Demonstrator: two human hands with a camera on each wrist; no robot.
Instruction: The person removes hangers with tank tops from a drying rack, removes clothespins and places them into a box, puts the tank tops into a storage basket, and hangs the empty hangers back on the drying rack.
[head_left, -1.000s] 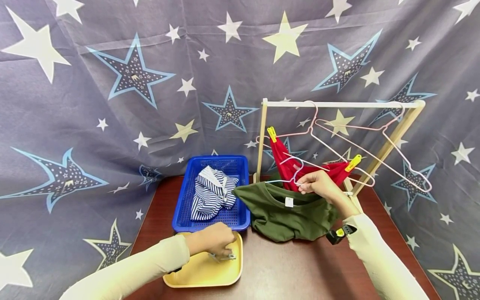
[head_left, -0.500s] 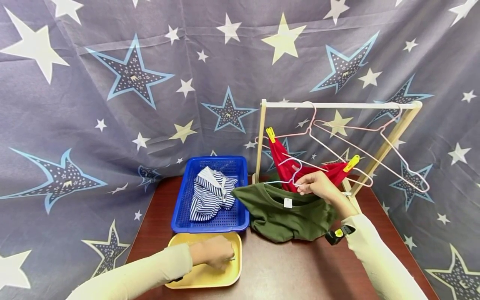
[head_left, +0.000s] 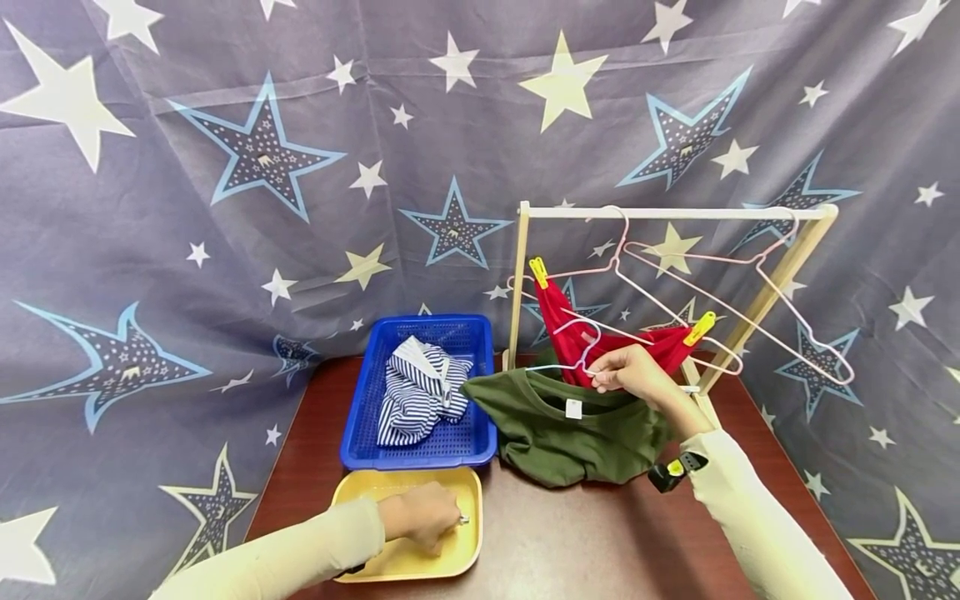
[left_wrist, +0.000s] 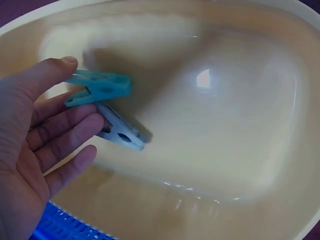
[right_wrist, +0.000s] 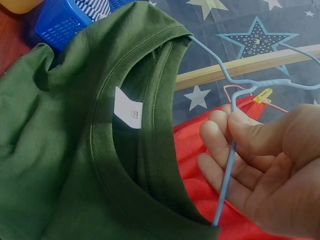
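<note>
In the left wrist view the left hand (left_wrist: 55, 125) holds a teal clothespin (left_wrist: 107, 86) between thumb and fingers, and a grey-blue clothespin (left_wrist: 122, 132) lies against its fingertips, over the yellow tray (left_wrist: 240, 115). The head view has that left hand (head_left: 426, 515) low inside the tray (head_left: 405, 568). The right hand (right_wrist: 265, 160) pinches a light blue wire hanger (right_wrist: 227, 182) just below its hook. A dark green shirt (right_wrist: 55, 150) with a white neck label (right_wrist: 128, 111) hangs on this hanger; its lower part rests on the table in the head view.
A blue basket (head_left: 352, 425) with a striped garment (head_left: 412, 408) stands behind the tray. At the right, a rack (head_left: 675, 213) carries pink hangers (head_left: 806, 325) and a red garment (head_left: 558, 321) with yellow clips (head_left: 699, 329). The reddish-brown table (head_left: 540, 546) extends in front.
The left hand has shifted slightly left and down within the tray. The right hand keeps its hold on the hanger, and the shirt stays in nearly the same place.
</note>
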